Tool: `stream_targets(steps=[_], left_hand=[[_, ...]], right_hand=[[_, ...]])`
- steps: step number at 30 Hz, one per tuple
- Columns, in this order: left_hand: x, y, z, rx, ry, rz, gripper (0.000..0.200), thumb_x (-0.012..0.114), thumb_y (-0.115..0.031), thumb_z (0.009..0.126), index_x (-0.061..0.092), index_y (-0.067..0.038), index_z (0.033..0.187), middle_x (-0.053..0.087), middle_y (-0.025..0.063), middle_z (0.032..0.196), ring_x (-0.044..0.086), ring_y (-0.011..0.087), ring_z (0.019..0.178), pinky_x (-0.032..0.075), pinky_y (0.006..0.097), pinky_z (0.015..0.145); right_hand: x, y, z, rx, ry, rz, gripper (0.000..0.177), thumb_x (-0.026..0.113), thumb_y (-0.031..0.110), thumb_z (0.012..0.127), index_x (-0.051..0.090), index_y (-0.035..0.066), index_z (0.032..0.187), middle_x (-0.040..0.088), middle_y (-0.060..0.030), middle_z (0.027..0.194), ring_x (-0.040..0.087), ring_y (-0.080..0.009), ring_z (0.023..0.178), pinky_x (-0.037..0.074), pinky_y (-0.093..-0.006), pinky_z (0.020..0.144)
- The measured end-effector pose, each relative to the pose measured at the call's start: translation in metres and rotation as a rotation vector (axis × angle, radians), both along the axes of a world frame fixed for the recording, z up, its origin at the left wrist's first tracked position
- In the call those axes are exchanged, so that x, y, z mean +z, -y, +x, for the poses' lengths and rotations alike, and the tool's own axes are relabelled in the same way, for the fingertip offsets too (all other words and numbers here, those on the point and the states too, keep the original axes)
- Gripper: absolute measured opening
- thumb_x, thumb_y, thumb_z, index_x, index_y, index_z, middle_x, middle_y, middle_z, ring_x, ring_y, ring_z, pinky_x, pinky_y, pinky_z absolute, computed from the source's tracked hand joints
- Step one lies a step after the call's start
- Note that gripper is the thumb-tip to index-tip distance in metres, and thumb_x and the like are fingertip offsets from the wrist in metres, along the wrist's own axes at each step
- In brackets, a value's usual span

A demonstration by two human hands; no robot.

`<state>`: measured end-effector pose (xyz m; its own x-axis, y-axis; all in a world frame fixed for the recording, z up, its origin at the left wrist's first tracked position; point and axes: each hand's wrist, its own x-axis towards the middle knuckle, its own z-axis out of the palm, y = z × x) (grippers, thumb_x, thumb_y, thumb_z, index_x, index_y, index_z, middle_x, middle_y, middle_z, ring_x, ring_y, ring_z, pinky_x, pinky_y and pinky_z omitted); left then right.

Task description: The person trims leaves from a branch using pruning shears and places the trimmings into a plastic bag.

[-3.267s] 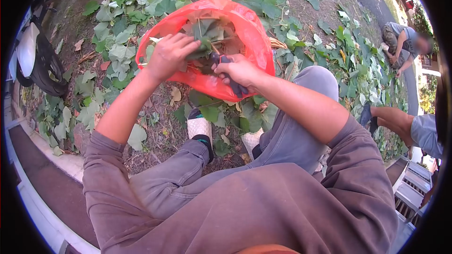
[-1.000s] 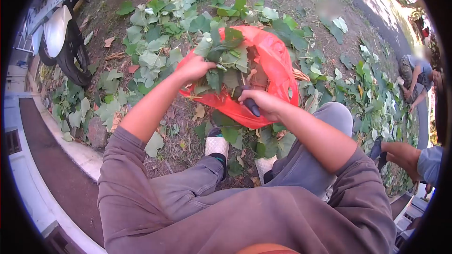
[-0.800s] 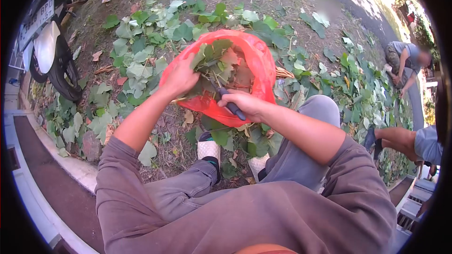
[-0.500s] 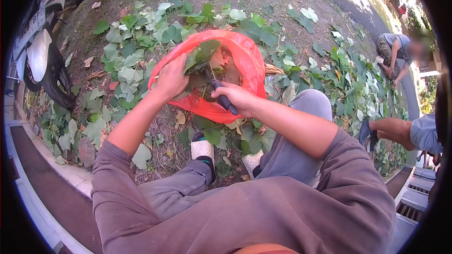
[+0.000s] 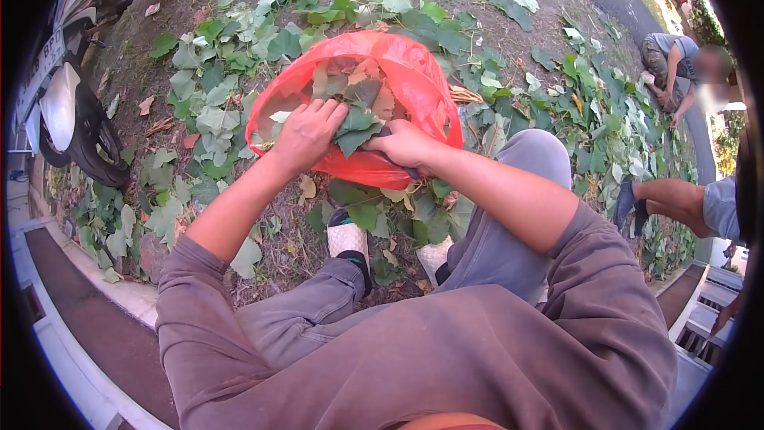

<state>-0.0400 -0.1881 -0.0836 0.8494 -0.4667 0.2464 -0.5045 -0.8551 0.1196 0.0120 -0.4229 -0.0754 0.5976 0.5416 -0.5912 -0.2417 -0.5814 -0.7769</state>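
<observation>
"Where's the bunch of leaves point(image 5: 359, 129)?"
"Over the mouth of the red bag point(image 5: 436, 103), pinched in my left fingers point(image 5: 327, 113); my right fingers point(image 5: 387, 142) wrap a dark-handled tool point(image 5: 413, 173)."
"Working well?"
"I'd want the left fingers clear of its hidden end."

A bag point(image 5: 426, 72) of thin plastic, glossy, crinkled and partly see-through. The leaves point(image 5: 356, 125) in the left hand point(image 5: 313, 131) look matt and slightly papery. In the right hand point(image 5: 404, 145), a handle point(image 5: 413, 173), mostly hidden, looks smooth; its material is unclear. The shirt point(image 5: 414, 350) is soft, matt cloth with loose wrinkles; the trousers point(image 5: 306, 299) are matt, denim-like cloth. A slipper point(image 5: 348, 240) has a textured, woven-looking strap. The soil point(image 5: 501, 40) is rough and dry-looking. A motorcycle mudguard point(image 5: 60, 103) is smooth and shiny, beside a dull rubber tyre point(image 5: 89, 142).
</observation>
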Motion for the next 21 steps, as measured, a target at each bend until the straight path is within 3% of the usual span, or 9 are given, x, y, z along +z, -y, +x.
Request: stream_targets(steps=[5, 8, 10, 12, 14, 16, 18, 19, 21], left_hand=[[-0.006, -0.022, -0.001, -0.047, 0.011, -0.104, 0.04, 0.067, -0.012, 0.085, 0.059, -0.003, 0.123, 0.064, 0.0116, 0.108, 0.065, 0.0304, 0.103, 0.052, 0.0442, 0.085], [-0.025, -0.056, 0.005, 0.203, -0.108, -0.341, 0.038, 0.067, -0.014, 0.09, 0.061, 0.001, 0.125, 0.067, 0.0141, 0.109, 0.067, 0.0362, 0.104, 0.054, 0.0462, 0.088], [-0.036, -0.087, 0.014, 0.315, -0.392, -0.75, 0.037, 0.064, -0.014, 0.094, 0.062, 0.006, 0.125, 0.071, 0.017, 0.111, 0.069, 0.0378, 0.104, 0.054, 0.0437, 0.091], [-0.037, -0.098, 0.02, 0.4, -0.327, -0.686, 0.039, 0.064, -0.014, 0.094, 0.063, 0.008, 0.127, 0.074, 0.0176, 0.112, 0.07, 0.0323, 0.102, 0.054, 0.0392, 0.092], [-0.026, -0.1, 0.026, 0.523, -0.602, -0.902, 0.039, 0.068, -0.018, 0.094, 0.066, 0.006, 0.125, 0.075, 0.0167, 0.109, 0.07, 0.028, 0.1, 0.054, 0.0407, 0.092], [-0.019, -0.102, 0.033, 0.443, -0.535, -0.677, 0.039, 0.07, -0.02, 0.094, 0.068, 0.005, 0.123, 0.075, 0.0165, 0.107, 0.071, 0.0239, 0.093, 0.056, 0.0393, 0.084], [-0.009, -0.097, 0.041, 0.736, -0.895, -0.872, 0.034, 0.07, -0.019, 0.095, 0.071, 0.005, 0.119, 0.075, 0.0154, 0.106, 0.073, 0.0204, 0.088, 0.059, 0.0364, 0.078], [-0.006, -0.089, 0.04, 0.733, -0.899, -0.87, 0.034, 0.07, -0.019, 0.095, 0.071, 0.005, 0.119, 0.075, 0.0154, 0.106, 0.073, 0.0204, 0.088, 0.059, 0.0364, 0.078], [-0.003, -0.07, 0.036, 0.63, -0.862, -1.338, 0.032, 0.07, -0.019, 0.095, 0.071, 0.004, 0.117, 0.075, 0.0141, 0.103, 0.074, 0.0191, 0.083, 0.061, 0.0351, 0.07]], right_hand=[[-0.007, 0.004, 0.013, -0.006, -0.069, -0.073, 0.022, 0.071, 0.026, 0.097, 0.073, 0.004, 0.099, 0.068, -0.003, 0.086, 0.058, -0.01, 0.07, 0.045, -0.0293, 0.063], [-0.006, 0.002, 0.016, -0.193, -0.223, 0.071, 0.02, 0.072, 0.025, 0.094, 0.07, 0.005, 0.091, 0.066, -0.0035, 0.078, 0.057, -0.0106, 0.062, 0.044, -0.03, 0.058], [-0.004, 0.001, 0.017, -0.372, -0.308, 0.203, 0.022, 0.074, 0.025, 0.091, 0.068, 0.004, 0.086, 0.064, -0.0049, 0.073, 0.057, -0.0117, 0.058, 0.046, -0.0308, 0.055], [-0.006, 0.004, 0.028, -0.148, -0.279, 0.119, 0.017, 0.071, 0.021, 0.089, 0.069, 0.004, 0.089, 0.065, -0.004, 0.075, 0.055, -0.0121, 0.057, 0.044, -0.0296, 0.053], [-0.009, 0.001, 0.029, -0.04, -0.338, 0.144, 0.015, 0.07, 0.019, 0.088, 0.068, 0.003, 0.09, 0.065, -0.0046, 0.079, 0.058, -0.013, 0.063, 0.045, -0.0299, 0.055], [0.002, -0.002, 0.017, 0.101, -0.36, 0.091, 0.016, 0.069, 0.02, 0.089, 0.069, 0.004, 0.09, 0.064, -0.0045, 0.082, 0.058, -0.0135, 0.067, 0.045, -0.0315, 0.054], [0.001, -0.002, 0.008, 0.091, -0.359, 0.046, 0.017, 0.069, 0.021, 0.089, 0.069, 0.004, 0.09, 0.063, -0.0038, 0.081, 0.057, -0.0135, 0.069, 0.045, -0.0318, 0.057], [-0.002, -0.003, 0.005, 0.102, -0.38, 0.058, 0.017, 0.069, 0.021, 0.089, 0.069, 0.004, 0.091, 0.063, -0.0036, 0.081, 0.057, -0.0135, 0.069, 0.046, -0.0318, 0.059], [-0.007, -0.005, 0.003, 0.078, -0.425, 0.038, 0.02, 0.069, 0.021, 0.089, 0.07, 0.002, 0.095, 0.065, -0.005, 0.084, 0.061, -0.0148, 0.074, 0.05, -0.0327, 0.068]])
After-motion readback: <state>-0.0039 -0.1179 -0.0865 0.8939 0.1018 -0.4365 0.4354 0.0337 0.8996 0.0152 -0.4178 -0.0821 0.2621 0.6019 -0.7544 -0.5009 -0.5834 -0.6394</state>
